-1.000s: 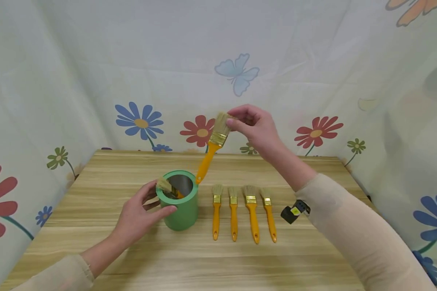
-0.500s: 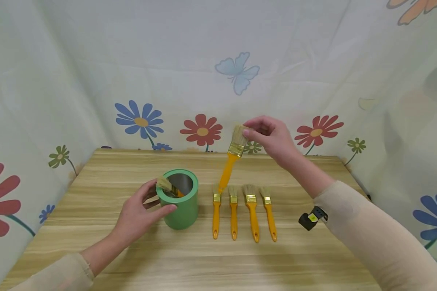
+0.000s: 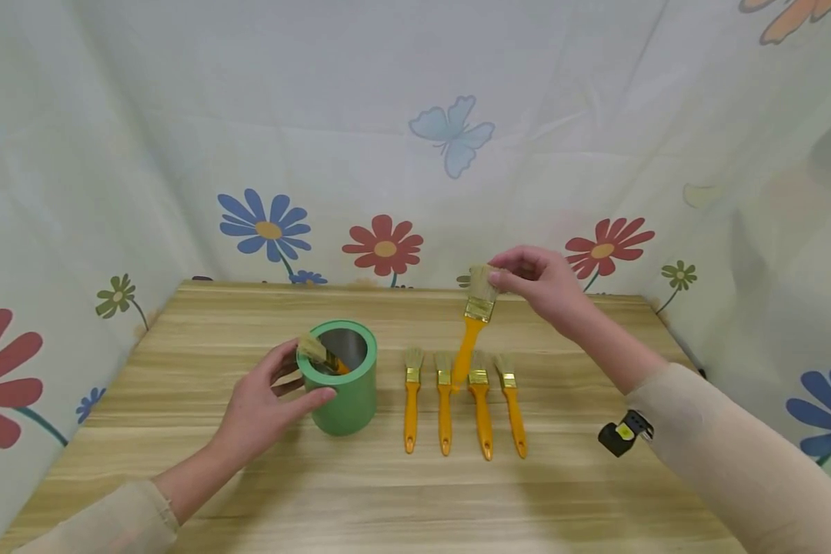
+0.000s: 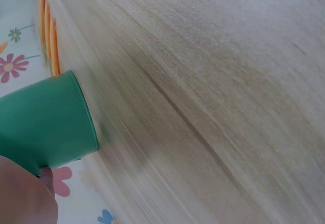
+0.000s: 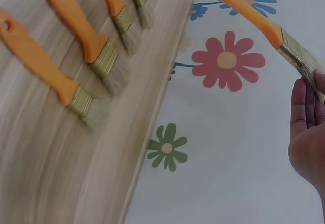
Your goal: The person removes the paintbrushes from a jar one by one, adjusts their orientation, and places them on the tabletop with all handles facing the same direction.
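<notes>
In the head view my left hand point(image 3: 263, 412) holds a green can point(image 3: 346, 404), with thumb and fingers around its left side. The can stands upright on the table. Inside it leans a paintbrush point(image 3: 331, 363), bristles over the rim at the left. My right hand point(image 3: 550, 292) pinches another paintbrush point(image 3: 480, 309) by its bristles. That brush hangs handle down over the row of brushes, apart from my left hand. In the right wrist view its orange handle point(image 5: 238, 5) slants up to the left. The left wrist view shows the can's green side point(image 4: 45, 122).
Several paintbrushes lie side by side right of the can, bristles away from me, among them a left one point(image 3: 412, 412) and a right one point(image 3: 515, 419). A wood-grain table point(image 3: 360, 492) bears everything. A flowered curtain point(image 3: 305, 138) hangs behind and at the sides.
My right hand has moved right and downward, carrying the brush from the can's rim to above the row. The left hand and the can have stayed in place.
</notes>
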Demonstrator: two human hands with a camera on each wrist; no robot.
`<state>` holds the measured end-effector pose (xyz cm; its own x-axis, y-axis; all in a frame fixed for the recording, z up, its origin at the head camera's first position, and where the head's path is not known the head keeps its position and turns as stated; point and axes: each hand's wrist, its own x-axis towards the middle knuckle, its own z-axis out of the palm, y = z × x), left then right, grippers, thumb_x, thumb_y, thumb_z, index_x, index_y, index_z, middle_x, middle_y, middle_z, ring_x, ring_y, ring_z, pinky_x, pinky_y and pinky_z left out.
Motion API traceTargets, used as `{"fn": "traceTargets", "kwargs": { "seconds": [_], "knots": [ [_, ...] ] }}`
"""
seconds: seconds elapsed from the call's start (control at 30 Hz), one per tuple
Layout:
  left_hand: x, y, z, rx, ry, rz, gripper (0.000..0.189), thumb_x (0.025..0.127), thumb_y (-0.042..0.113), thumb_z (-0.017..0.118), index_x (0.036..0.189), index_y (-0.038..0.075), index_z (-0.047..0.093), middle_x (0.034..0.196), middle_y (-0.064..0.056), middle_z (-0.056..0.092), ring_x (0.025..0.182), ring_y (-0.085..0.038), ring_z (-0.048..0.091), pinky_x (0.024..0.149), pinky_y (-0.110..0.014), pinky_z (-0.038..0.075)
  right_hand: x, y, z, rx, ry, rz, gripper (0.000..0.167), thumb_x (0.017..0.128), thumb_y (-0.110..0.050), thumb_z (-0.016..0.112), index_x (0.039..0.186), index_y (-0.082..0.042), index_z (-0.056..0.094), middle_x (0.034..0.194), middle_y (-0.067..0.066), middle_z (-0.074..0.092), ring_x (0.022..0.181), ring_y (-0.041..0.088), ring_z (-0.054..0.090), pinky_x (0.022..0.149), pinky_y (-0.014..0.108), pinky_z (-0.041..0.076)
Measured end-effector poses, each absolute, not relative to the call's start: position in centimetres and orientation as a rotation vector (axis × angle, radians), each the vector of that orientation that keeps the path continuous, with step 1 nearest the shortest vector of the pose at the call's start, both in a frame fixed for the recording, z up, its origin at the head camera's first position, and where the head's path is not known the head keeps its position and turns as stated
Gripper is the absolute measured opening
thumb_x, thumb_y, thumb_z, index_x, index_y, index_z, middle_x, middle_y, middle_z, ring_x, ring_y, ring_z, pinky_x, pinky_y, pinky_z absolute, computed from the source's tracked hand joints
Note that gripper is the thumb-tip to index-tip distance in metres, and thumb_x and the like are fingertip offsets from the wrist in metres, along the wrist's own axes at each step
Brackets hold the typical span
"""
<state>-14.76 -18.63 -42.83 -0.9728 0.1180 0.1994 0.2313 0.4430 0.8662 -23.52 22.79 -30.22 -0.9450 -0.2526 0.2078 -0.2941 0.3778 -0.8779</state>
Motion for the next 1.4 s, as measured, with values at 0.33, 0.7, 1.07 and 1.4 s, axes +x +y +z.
{"fn": "traceTargets", "kwargs": {
  "seconds": [0.33,0.7,1.07,1.4],
  "knots": [
    [-14.5,-18.5,-42.6,-0.313,-2.575,-1.571,0.085,0.089,0.039,0.09,0.159,0.015,0.047,0.149,-0.011,0.061,0.137,-0.033,0.059,0.109,-0.046,0.059,-22.9,25.6,-31.4,0.454,-2.69,1.564,0.028,0.103,-0.02,0.075,0.124,-0.002,0.073,0.107,0.006,0.075,0.096,0.019,0.071,0.088,0.021,0.062],
    [-14.6,-18.5,-42.5,-0.31,-2.58,-1.565,0.086,0.088,0.039,0.091,0.158,0.014,0.047,0.148,-0.01,0.061,0.136,-0.032,0.059,0.108,-0.045,0.059,-21.8,29.2,-33.4,0.422,-2.789,1.543,0.029,0.105,-0.017,0.072,0.127,0.001,0.072,0.107,0.01,0.077,0.095,0.021,0.072,0.087,0.02,0.062],
    [-14.4,-18.5,-42.5,-0.291,-2.589,-1.557,0.086,0.088,0.04,0.09,0.159,0.015,0.047,0.148,-0.011,0.061,0.137,-0.034,0.059,0.109,-0.046,0.059,-21.4,31.6,-35.3,0.431,-2.84,1.578,0.03,0.105,-0.014,0.071,0.129,0.005,0.069,0.111,0.015,0.075,0.094,0.018,0.072,0.088,0.023,0.064],
    [-14.7,-18.6,-42.7,-0.3,-2.582,-1.558,0.087,0.088,0.038,0.091,0.159,0.014,0.047,0.148,-0.011,0.061,0.137,-0.032,0.059,0.108,-0.044,0.059,-22.0,33.0,-36.8,0.406,-2.894,1.544,0.031,0.105,-0.015,0.071,0.129,0.005,0.07,0.107,0.015,0.075,0.093,0.021,0.071,0.087,0.024,0.064]
  ]
}}
